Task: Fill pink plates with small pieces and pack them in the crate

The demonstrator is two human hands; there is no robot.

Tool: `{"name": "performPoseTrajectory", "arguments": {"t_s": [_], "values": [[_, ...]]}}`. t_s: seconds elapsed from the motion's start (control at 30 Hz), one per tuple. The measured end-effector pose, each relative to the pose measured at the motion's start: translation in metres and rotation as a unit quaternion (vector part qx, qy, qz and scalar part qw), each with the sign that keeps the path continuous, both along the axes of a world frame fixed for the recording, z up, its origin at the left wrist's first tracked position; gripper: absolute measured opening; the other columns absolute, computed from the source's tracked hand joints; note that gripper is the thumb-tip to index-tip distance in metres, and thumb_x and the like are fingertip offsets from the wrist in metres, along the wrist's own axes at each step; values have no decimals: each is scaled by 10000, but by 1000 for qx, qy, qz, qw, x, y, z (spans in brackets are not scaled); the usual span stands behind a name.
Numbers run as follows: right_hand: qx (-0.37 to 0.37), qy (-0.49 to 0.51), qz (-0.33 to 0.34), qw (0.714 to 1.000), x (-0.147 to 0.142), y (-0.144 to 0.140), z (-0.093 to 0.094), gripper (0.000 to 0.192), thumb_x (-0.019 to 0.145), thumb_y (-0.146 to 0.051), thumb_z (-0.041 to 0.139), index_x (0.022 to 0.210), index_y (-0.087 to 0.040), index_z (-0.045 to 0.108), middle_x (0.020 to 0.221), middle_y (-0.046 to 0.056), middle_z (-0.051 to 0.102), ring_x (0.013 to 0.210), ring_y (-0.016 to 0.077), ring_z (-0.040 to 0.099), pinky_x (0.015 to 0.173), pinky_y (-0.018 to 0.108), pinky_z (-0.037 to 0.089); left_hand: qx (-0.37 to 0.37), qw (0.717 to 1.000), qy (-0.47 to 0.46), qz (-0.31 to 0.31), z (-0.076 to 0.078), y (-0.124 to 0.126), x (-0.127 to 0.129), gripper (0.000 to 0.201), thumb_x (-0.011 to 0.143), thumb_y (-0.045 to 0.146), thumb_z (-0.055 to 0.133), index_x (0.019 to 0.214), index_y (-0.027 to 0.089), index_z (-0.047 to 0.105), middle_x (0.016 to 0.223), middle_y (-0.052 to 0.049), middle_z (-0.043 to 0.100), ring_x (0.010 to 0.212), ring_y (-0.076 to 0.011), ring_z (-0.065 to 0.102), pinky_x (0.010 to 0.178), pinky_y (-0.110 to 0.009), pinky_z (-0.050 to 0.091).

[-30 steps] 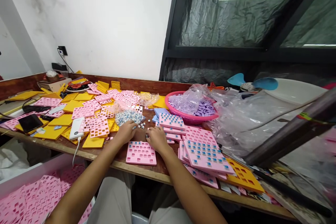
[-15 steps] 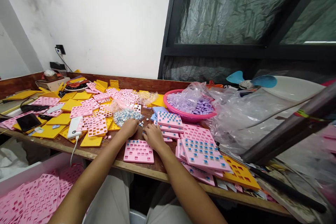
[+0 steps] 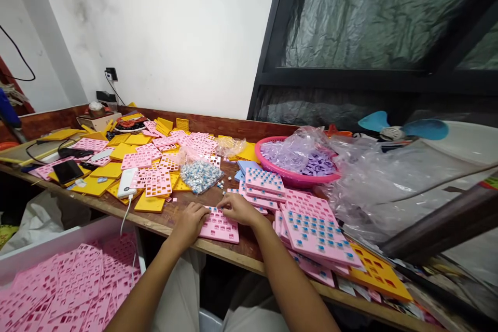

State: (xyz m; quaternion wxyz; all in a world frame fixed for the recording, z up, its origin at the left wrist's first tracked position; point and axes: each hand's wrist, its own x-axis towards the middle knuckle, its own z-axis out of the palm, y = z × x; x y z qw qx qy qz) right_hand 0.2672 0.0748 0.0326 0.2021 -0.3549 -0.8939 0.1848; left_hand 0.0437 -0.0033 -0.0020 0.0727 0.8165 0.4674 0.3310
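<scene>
While both hands worked at the pink tray [image 3: 220, 226] lying near the bench's front edge [image 3: 233, 255], only its far rows showed small blue-topped parts seated, so I judged most pockets were left to fill. Flat, square and gridded with empty holes, it sat just left of the stack of filled pink trays [image 3: 317, 232]. The left hand [image 3: 190, 222] rested curled on its near-left corner, while the right hand [image 3: 238, 208] pressed its far edge with fingertips together; whether either pinched a part could not be told.

Small assembly workshop: wooden workbench [image 3: 233, 251] heaped with pink trays [image 3: 319, 228].
</scene>
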Motion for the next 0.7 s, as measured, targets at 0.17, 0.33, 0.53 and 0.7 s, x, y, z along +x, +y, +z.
{"name": "performPoseTrajectory", "arguments": {"t_s": [0.17, 0.33, 0.53, 0.7], "values": [[-57, 18, -13, 998, -1, 1, -1, 318, 743, -114, 633, 1005, -179, 801, 937, 53, 770, 796, 184, 666, 717, 249, 460, -12, 999, -42, -10, -4, 2, -6, 200, 958, 310, 588, 1079, 229, 724, 1035, -77, 675, 1004, -235, 583, 907, -386, 501], [-43, 28, -2, 999, -6, 0, -2, 281, 757, -104, 625, 954, -178, 811, 927, 58, 772, 827, 189, 678, 746, 253, 471, -3, 998, -54, 12, -6, 2, -7, 291, 983, 256, 503, 1201, 226, 694, 1070, -95, 611, 1002, -216, 601, 901, -358, 521], [-60, 40, -56, 996, -7, 0, -7, 234, 766, -133, 664, 947, -173, 807, 918, 52, 782, 809, 193, 694, 744, 263, 485, 24, 999, -17, 34, -5, 1, -3, 302, 1008, 220, 444, 1230, 213, 648, 1099, -89, 647, 1041, -224, 582, 951, -382, 503], [-71, 43, -54, 995, -5, 2, -8, 162, 763, -171, 704, 882, -181, 814, 900, 54, 784, 829, 207, 704, 759, 273, 494, 19, 998, 53, 40, -3, 7, -3, 241, 993, 195, 487, 1137, 222, 678, 1075, -73, 668, 1034, -227, 569, 909, -365, 497]]}}
